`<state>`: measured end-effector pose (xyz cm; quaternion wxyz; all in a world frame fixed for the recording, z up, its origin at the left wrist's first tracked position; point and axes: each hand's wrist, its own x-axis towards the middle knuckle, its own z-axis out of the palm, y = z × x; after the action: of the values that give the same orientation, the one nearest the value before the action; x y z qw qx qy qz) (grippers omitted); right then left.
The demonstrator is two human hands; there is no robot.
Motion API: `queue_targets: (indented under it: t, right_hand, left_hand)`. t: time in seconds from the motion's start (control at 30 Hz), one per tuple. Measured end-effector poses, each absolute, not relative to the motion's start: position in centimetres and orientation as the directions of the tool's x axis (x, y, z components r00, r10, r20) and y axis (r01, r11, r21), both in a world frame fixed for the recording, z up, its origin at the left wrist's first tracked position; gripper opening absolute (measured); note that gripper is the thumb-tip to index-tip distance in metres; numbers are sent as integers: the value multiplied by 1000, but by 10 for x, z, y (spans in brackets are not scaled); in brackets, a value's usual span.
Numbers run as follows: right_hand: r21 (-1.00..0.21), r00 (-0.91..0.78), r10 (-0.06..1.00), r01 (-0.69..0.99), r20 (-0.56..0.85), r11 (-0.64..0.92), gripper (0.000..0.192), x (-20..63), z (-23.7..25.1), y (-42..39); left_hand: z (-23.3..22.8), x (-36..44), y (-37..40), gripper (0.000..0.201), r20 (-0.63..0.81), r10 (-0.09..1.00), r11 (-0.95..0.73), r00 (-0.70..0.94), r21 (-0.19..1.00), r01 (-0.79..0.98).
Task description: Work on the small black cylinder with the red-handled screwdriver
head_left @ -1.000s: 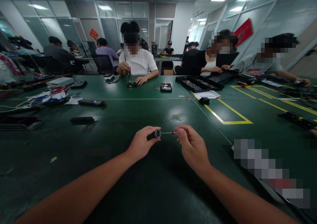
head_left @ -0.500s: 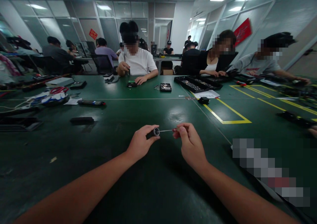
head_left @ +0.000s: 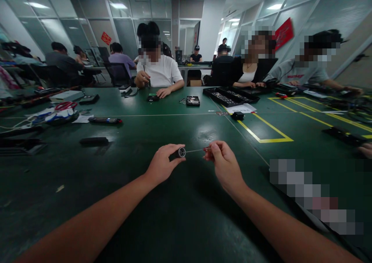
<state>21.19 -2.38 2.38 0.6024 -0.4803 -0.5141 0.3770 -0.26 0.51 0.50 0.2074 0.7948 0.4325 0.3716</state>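
Metal and thin, the wire [head_left: 194, 151] at frame centre looks light and bendy, pinched at its red tip by the right hand [head_left: 225, 166], while the left hand [head_left: 162, 164] closes its fingers on the small stiff cylinder [head_left: 179, 153].

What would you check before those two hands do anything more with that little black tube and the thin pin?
1. Left hand grips the black tube: ok, pinched between thumb and fingers.
2. Right hand holds the thin pin by its red end: ok.
3. Pin lined up with the tube's open end: ok, its tip meets the ring-shaped opening.
4. Pin tip inside the tube or only touching it: cannot tell, too small.
5. Green table under the hands free of loose parts: ok.
6. Other people's hands away from this spot: ok, the person in white works at the far side.
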Motion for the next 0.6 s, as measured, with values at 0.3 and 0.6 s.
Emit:
queue_targets:
  t: [0.3,0.6]
  right_hand:
    - [-933,134,932,186,336,309,22,212,28,-29]
    - [-919,167,922,253,349,302,34,214,31,-35]
  left_hand:
    - [4,-2,6,43,431,832,-555,350,618,557]
    - [2,-1,6,42,459,800,-598,386,559,575]
